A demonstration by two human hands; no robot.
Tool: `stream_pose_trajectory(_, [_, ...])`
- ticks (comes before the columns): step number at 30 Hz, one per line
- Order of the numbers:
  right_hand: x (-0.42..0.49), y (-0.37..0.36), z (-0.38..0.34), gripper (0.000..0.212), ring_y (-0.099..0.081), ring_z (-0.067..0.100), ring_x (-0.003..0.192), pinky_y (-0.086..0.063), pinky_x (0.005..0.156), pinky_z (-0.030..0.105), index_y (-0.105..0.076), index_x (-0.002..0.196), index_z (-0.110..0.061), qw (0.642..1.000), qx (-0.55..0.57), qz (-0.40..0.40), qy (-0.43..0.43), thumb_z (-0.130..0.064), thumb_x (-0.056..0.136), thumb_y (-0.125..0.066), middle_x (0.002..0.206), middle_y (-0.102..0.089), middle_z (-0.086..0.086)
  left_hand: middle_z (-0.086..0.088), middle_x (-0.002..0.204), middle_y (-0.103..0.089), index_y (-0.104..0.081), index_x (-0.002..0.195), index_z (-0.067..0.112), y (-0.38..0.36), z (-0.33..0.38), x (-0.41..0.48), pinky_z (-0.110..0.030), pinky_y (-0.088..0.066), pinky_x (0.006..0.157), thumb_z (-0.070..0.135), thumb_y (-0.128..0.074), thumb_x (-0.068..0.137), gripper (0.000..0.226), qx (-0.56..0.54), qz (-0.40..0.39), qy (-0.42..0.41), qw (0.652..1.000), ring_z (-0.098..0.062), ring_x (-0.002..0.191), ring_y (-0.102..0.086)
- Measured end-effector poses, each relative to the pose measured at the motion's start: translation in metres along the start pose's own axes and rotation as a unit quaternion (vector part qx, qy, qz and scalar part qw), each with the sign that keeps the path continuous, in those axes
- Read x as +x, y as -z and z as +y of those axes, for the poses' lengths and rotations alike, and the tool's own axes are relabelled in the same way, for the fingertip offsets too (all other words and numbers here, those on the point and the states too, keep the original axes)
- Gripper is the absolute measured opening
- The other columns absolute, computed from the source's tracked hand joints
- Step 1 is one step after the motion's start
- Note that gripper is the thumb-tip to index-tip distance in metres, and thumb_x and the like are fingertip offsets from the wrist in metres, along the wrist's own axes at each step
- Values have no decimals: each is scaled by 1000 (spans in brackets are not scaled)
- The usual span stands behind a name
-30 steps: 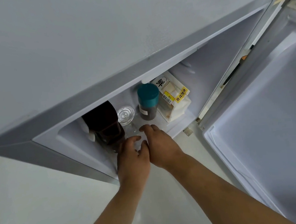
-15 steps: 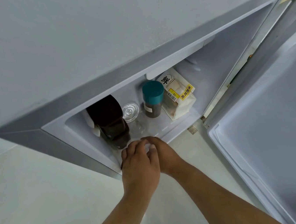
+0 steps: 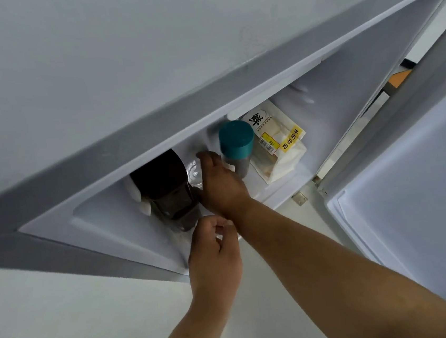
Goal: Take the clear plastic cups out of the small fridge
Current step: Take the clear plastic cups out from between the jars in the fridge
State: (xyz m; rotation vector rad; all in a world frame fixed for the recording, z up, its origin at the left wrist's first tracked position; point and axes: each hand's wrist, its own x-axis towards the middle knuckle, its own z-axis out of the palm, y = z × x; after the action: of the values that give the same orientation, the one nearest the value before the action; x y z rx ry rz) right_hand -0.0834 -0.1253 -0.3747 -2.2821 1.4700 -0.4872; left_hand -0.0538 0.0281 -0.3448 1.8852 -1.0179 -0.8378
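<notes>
The right hand (image 3: 222, 185) reaches into the small fridge (image 3: 106, 225), fingers closing around a clear plastic cup (image 3: 194, 173) at its 11 o'clock. The left hand (image 3: 213, 248), at 6 o'clock, pinches something clear, seemingly 1 cup already lifted. By my reckoning 1 cup is still inside, wedged between the dark bottle (image 3: 167, 188) and the teal-capped jar (image 3: 237, 146).

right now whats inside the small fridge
On the small fridge floor: a dark bottle, a clear plastic cup behind it, a teal-capped jar and a bread bag. The right hand covers most of the cup; anything behind it is hidden.
</notes>
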Motion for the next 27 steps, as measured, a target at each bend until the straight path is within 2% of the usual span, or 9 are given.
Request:
stream_pose_trajectory(2, [5, -9, 1, 80, -66, 40, 107, -57, 80, 48, -33, 145, -13, 999, 19, 10, -36, -33, 84, -80, 143, -48, 17, 26, 89, -63, -55, 91, 45, 2, -4, 4, -16, -49, 64, 38, -51, 99, 12, 29, -7, -8, 1000, -4, 80, -65])
stream_pose_trajectory(5, [7, -12, 4, 66, -68, 41, 100, -57, 72, 44, -38, 137, -13, 999, 21, 31, -38, -24, 86, -79, 131, -56, 19, 16, 95, -64, -55, 97, 40, 4, -5, 2, -27, -51, 68, 38, -48, 97, 7, 1, -25, -8, 1000, -9, 85, -64])
stream_pose_trajectory(8, [8, -4, 7, 46, -69, 34, 94, -52, 68, 36, -46, 129, -14, 999, 17, 28, -21, -18, 91, -72, 117, -65, 13, 19, 95, -64, -52, 96, 43, 6, -1, -4, -16, -45, 66, 41, -45, 98, 7, 77, -17, -47, 996, -6, 84, -64])
stream_pose_trajectory(10, [7, 5, 8, 30, -68, 28, 90, -51, 68, 33, -54, 123, -15, 1000, 6, 7, -7, -20, 96, -66, 108, -67, 9, 15, 97, -66, -59, 102, 36, 11, 4, -9, -15, -45, 69, 31, -54, 96, 9, 189, -34, -141, 971, -8, 87, -63])
stream_pose_trajectory(12, [3, 15, 10, 18, -66, 25, 88, -54, 70, 35, -62, 116, -17, 999, -35, -8, 30, -19, 99, -59, 104, -67, 5, 4, 100, -71, -68, 104, 23, 16, 7, -13, -23, -52, 73, 23, -67, 88, 16, 318, -80, -237, 915, -16, 92, -64])
stream_pose_trajectory(15, [-11, 28, 19, 24, -67, 24, 85, -59, 68, 40, -65, 120, -17, 985, -127, -6, 118, -15, 97, -60, 106, -65, 3, -8, 117, -73, -73, 108, 15, 16, 12, -17, -40, -56, 91, 33, -70, 85, 29, 430, -131, -269, 852, -26, 112, -64])
stream_pose_trajectory(19, [-39, 32, 34, 38, -67, 27, 91, -60, 72, 39, -58, 137, -16, 974, -153, -25, 168, -23, 100, -60, 119, -63, 6, -8, 142, -62, -68, 124, 17, 11, 17, -15, -48, -38, 116, 48, -57, 93, 45, 459, -151, -270, 833, -27, 139, -47])
stream_pose_trajectory(23, [-48, 28, 40, 55, -62, 35, 111, -57, 87, 41, -48, 146, -24, 977, -148, -84, 131, -43, 97, -64, 137, -55, 14, -5, 137, -64, -67, 125, 21, 14, 20, -7, -45, -39, 114, 48, -55, 93, 44, 447, -125, -275, 842, -25, 135, -49])
stream_pose_trajectory(27, [-44, 16, 38, 59, -60, 37, 117, -56, 87, 42, -40, 146, -25, 979, -162, -95, 73, -34, 95, -68, 143, -51, 15, 1, 107, -71, -72, 101, 22, 17, 19, -2, -36, -53, 92, 39, -61, 90, 23, 388, -88, -298, 868, -21, 109, -62])
